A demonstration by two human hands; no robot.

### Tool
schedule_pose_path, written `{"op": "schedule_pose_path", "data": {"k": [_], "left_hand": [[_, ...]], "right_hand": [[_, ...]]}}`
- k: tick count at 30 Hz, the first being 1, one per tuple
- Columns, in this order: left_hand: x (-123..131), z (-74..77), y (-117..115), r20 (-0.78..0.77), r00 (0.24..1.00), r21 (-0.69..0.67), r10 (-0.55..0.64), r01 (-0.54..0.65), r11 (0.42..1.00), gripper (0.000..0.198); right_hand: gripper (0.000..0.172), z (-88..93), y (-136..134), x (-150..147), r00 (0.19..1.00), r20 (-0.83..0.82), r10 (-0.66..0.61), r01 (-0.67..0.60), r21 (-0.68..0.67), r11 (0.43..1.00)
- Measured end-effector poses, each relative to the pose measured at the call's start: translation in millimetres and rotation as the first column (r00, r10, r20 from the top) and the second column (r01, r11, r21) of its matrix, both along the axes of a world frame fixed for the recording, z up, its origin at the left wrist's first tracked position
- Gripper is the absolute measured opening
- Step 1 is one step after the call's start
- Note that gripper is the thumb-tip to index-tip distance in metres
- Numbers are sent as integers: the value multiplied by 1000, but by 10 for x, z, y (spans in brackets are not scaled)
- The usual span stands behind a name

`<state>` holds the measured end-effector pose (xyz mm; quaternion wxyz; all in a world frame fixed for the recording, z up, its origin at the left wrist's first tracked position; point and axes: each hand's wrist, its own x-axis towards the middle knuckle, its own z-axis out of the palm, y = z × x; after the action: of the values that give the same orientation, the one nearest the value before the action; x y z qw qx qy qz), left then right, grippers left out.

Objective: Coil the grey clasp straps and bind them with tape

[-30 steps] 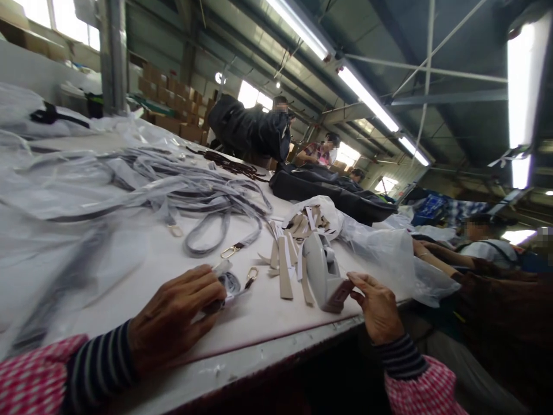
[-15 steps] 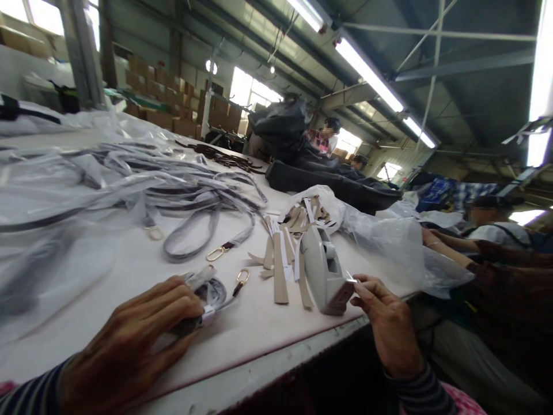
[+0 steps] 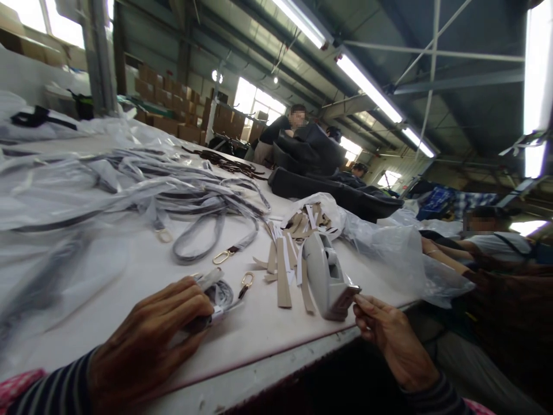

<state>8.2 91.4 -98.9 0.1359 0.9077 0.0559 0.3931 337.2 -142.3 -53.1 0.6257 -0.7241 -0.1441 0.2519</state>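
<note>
My left hand (image 3: 159, 328) is closed around a coiled grey strap (image 3: 222, 294) wrapped in clear plastic, pressed to the white table. A white band crosses the coil, and the strap's gold clasp (image 3: 247, 280) sticks out on the far right side. At the table's front edge stands a grey tape dispenser (image 3: 322, 276), its cutter end towards me. Thumb and fingertips of my right hand (image 3: 389, 331) pinch together just off that cutter, at the end of the tape, which is barely visible. Beside the dispenser lie beige and white strips (image 3: 283, 276).
Plastic-wrapped grey straps (image 3: 173, 184) with gold clasps spread over the left of the table. Behind the dispenser lies a clear bag (image 3: 371, 236) with more strips. Black bags (image 3: 328, 187) and brown straps (image 3: 224, 161) are further back. Co-workers (image 3: 496, 230) are at the right and back.
My right hand has drawn slightly down and away from the dispenser's cutter. The left hand still holds the coil. A person at the back has come into view by the black bags.
</note>
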Motion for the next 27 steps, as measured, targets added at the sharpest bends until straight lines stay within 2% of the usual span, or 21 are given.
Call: {"op": "schedule_pose_path", "data": {"k": [5,11,14,18,20,23,25,27], "left_hand": [[27,-26,-36,29,999,-31,25,-24,999,15],[22,34,-52,41,998,0,38,-38,999,16],[17,50,-51,51,997,14,51,-51,999,16],[19,38,-42,59,997,13,57,-58,998,15],[21,29,-31,66,996,9,60,-61,998,15],[19,21,-17,57,996,13,63,-64,998,15],[14,21,-13,38,997,16,62,-63,998,16],[11,24,-15,22,998,15,61,-61,998,17]], "right_hand": [[41,42,13,11,999,30,42,-40,-49,998],[35,129,26,16,997,-3,80,-80,-65,995],[31,16,20,-47,992,-38,123,-127,-115,985],[36,-304,-31,-204,975,27,221,-205,-280,938],[40,-407,-62,-266,952,111,285,-248,-265,932],[44,-402,-73,-301,935,185,301,-256,-232,938],[46,-327,-42,-280,949,202,244,-207,-184,961],[44,-243,14,-230,970,199,139,-129,-62,990]]}}
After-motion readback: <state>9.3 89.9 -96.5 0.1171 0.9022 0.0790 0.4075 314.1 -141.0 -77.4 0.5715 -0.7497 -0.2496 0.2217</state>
